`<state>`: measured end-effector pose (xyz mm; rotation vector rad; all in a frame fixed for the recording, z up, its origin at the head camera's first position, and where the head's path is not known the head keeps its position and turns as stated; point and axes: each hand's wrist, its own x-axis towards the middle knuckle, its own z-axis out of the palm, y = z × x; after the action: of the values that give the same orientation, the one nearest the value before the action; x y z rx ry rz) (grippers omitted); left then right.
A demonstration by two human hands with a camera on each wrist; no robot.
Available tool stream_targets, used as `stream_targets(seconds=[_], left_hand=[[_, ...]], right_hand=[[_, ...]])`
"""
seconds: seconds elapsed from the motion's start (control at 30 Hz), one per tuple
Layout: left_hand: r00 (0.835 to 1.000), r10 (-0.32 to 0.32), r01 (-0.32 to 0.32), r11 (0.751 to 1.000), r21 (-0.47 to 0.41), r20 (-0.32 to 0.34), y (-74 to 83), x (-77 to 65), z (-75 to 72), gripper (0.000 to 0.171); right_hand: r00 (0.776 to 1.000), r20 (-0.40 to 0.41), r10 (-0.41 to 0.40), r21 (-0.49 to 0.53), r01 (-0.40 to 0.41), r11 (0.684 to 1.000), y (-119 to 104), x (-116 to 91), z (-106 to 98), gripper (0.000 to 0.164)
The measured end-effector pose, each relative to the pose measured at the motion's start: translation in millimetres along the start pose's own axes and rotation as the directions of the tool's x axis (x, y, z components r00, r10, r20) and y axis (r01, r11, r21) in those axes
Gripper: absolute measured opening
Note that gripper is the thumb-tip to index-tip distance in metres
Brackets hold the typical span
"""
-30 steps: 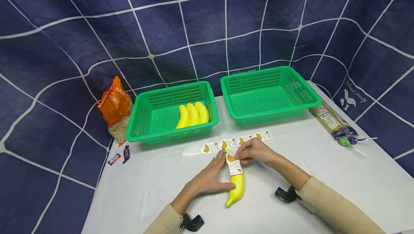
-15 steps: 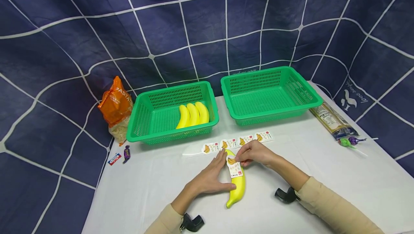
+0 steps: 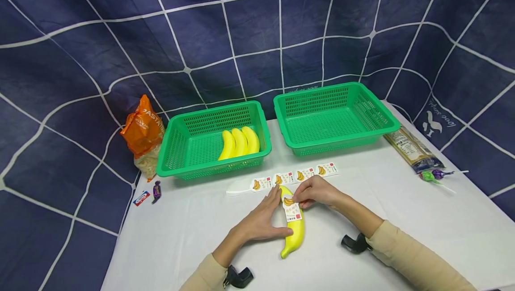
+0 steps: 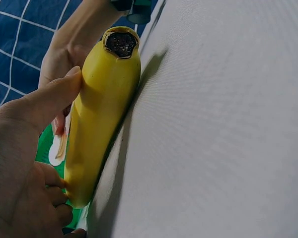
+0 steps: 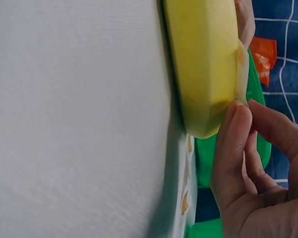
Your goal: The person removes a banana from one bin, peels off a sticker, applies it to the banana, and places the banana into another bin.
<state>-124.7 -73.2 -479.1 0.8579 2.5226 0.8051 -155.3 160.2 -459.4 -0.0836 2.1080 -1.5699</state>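
A yellow banana [image 3: 296,235] lies on the white tabletop in front of the person. A white sticker [image 3: 292,212] printed with bananas lies along its upper half. My left hand [image 3: 259,220] rests along the banana's left side, its thumb and fingertips touching the peel but not wrapped round it. In the left wrist view, the thumb tip presses near the dark end of the banana [image 4: 102,109]. Between thumb and index finger, my right hand [image 3: 315,190] pinches the sticker's upper right edge. The right wrist view shows that edge of the sticker [image 5: 242,72] standing off the peel.
Behind the hands lies a strip of banana stickers [image 3: 261,184]. The left green basket [image 3: 213,166] holds several bananas; another green basket [image 3: 342,141] stands right of it. An orange pasta bag [image 3: 144,130], wrapped candies [image 3: 156,191], a dark packet [image 3: 414,150] and lollipops [image 3: 432,175] lie around the sides.
The sticker's lower end has come down slightly along the banana and lies flatter. Both hands have stayed nearly in place, the right still pinching the sticker's edge.
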Motion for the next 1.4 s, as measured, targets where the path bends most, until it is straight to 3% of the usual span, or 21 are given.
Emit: stream_targets(seconds=[0.3, 0.6, 0.87, 1.1, 1.4], left_hand=[[1.0, 0.005, -0.005, 1.0, -0.005, 0.001, 0.9, 0.0, 0.8, 0.113], [1.0, 0.01, -0.01, 1.0, 0.007, 0.0, -1.8, 0.3, 1.9, 0.112], [1.0, -0.005, 0.005, 1.0, 0.003, 0.008, -1.9, 0.2, 0.7, 0.112], [1.0, -0.013, 0.013, 1.0, -0.008, 0.015, -0.2, 0.9, 0.8, 0.112], [1.0, -0.022, 0.022, 1.0, -0.011, 0.007, -0.2, 0.5, 0.0, 0.113]], right_hand=[[0.999, -0.037, 0.012, -0.009, -0.013, 1.0, 5.2, -0.3, 2.1, 0.02], [0.989, -0.128, -0.073, -0.137, 0.055, 0.989, -2.0, -3.1, 6.7, 0.02], [0.995, -0.053, -0.089, -0.258, 0.072, 0.964, -18.2, 3.3, 15.7, 0.018], [0.995, -0.067, -0.079, -0.235, 0.061, 0.97, -11.8, 5.6, 11.0, 0.023], [0.993, 0.09, -0.071, -0.202, 0.088, 0.975, 2.5, -13.9, 9.3, 0.022]])
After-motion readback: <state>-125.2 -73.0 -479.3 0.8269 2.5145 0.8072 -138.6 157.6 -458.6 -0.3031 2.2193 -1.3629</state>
